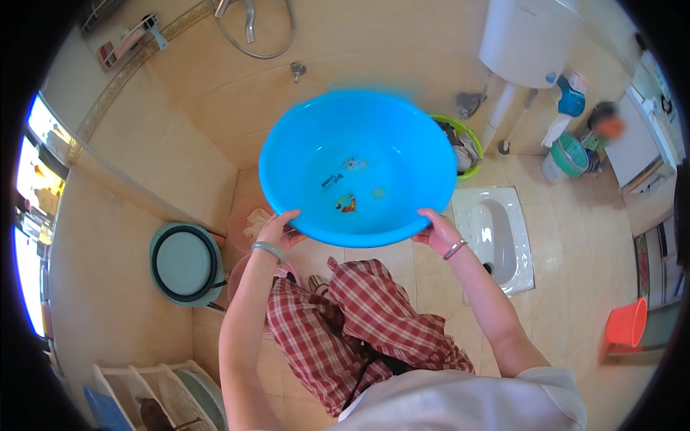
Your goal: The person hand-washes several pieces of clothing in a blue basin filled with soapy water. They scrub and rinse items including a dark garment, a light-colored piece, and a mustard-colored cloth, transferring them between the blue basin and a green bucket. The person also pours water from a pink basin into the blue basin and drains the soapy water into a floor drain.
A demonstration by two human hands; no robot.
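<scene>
Beige tile covers the floor [575, 287] and walls of this small washroom, and I stand in the middle of it holding a blue basin [358, 169] up in front of me, clear of the floor. Its inside faces me, with a few small coloured stickers on the bottom. My left hand [277, 231] has its fingers clamped on the near rim at the lower left; my right hand [438, 231] has its fingers clamped on the rim at the lower right. Both wrists carry bangles.

Below the basin hangs my red checked garment [352, 323], with pink tubs [248, 223] on the floor just beside my left hand. Right of the basin lies a white squat toilet [496, 237] set into the floor, close to my right forearm; open tile lies beyond it toward an orange bucket [627, 323] at the far right edge. Behind the basin's upper right rim sits a green basin [467, 147] holding cloth. A white cistern [528, 36] hangs above on the wall, a teal bucket [571, 154] near it. To my left, a round grey-green folding tub [185, 262] leans on the wall. A white rack [165, 395] stands at the lower left.
</scene>
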